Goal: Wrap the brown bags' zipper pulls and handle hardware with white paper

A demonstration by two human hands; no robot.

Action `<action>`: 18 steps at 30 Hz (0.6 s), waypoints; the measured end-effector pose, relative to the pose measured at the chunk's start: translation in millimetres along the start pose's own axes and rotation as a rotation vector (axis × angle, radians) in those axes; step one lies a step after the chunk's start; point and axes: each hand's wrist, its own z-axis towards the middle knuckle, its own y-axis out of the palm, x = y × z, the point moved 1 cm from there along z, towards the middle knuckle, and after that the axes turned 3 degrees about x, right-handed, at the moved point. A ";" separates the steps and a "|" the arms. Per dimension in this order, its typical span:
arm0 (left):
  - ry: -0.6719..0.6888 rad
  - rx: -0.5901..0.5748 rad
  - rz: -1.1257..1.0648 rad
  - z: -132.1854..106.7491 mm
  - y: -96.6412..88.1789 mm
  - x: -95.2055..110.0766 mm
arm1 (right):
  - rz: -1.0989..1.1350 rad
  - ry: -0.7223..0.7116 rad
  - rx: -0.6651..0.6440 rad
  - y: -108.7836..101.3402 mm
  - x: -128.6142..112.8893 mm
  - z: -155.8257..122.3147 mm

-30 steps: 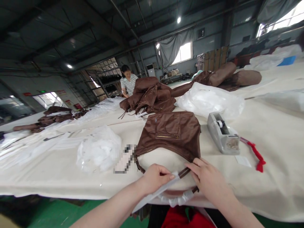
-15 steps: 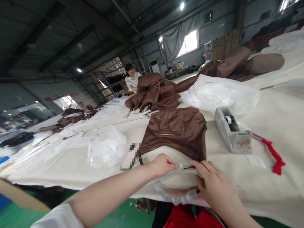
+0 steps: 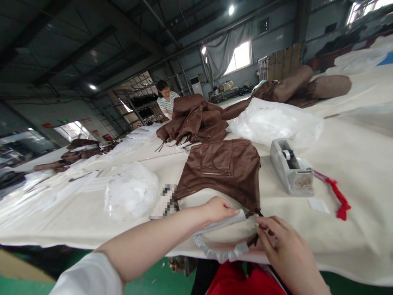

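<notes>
A brown handbag (image 3: 244, 180) with a zipped front pocket lies on the cream-covered table, its opening side towards me. Across the near side runs a strip of white wrapping (image 3: 225, 221) along the strap. My left hand (image 3: 219, 209) is closed on this strip, fingers curled over it. Closer to the table edge, a second strap curves in a crinkled translucent wrap (image 3: 215, 253). My right hand (image 3: 284, 237) is beside the strap's right end, thumb and forefinger pinched together; what lies between them is too small to make out.
Right of the bag stands a tape dispenser (image 3: 291, 168) with a red cloth tie (image 3: 337, 198). Crumpled clear plastic (image 3: 132, 190) lies to the left, and more plastic (image 3: 276, 121) behind. Stuffed brown bags (image 3: 193, 119) are piled farther back, with a person (image 3: 166, 100) beyond them.
My right hand has drawn slightly away from the strap's end, to the right and down, its fingertips now pinched together. My left hand keeps hold of the white strip. The view has shifted a little.
</notes>
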 end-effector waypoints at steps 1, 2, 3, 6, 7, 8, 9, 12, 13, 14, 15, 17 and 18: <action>-0.017 -0.043 -0.007 -0.3 -1.1 3.3 | 0.007 0.009 -0.006 -0.2 -1.5 -1.1; -0.031 -0.093 -0.011 -0.3 -2.1 6.7 | 0.011 0.016 -0.010 -0.5 -2.9 -2.6; -0.038 -0.141 -0.013 0.1 -3.1 10.1 | 0.016 0.021 -0.013 -0.7 -4.1 -4.4; -0.019 -0.261 0.005 3.8 -4.4 17.2 | 0.020 0.042 -0.019 -1.1 -5.7 -10.9; -0.008 -0.283 0.021 5.5 -4.2 18.0 | 0.019 0.052 -0.027 -1.0 -5.7 -13.0; 0.005 -0.298 0.038 7.2 -3.7 18.0 | 0.018 0.059 -0.040 -0.6 -5.6 -14.7; 0.018 -0.306 0.054 8.8 -3.0 17.4 | 0.019 0.064 -0.056 0.1 -5.4 -16.1; 0.044 -0.323 0.048 12.6 0.2 13.1 | 0.043 0.067 -0.103 2.6 -6.0 -17.8; 0.044 -0.331 0.017 13.5 1.5 11.5 | 0.054 0.071 -0.111 3.4 -6.8 -17.8; 0.042 -0.334 -0.021 14.2 3.0 10.0 | 0.062 0.078 -0.115 4.0 -8.2 -17.8; 0.038 -0.327 -0.058 14.8 4.4 8.7 | 0.070 0.086 -0.114 4.5 -9.9 -17.9; 0.039 -0.292 -0.100 15.6 7.1 7.3 | 0.089 0.105 -0.107 5.0 -14.3 -18.2; 0.042 -0.266 -0.103 15.8 8.2 7.2 | 0.098 0.127 -0.105 5.3 -16.6 -18.4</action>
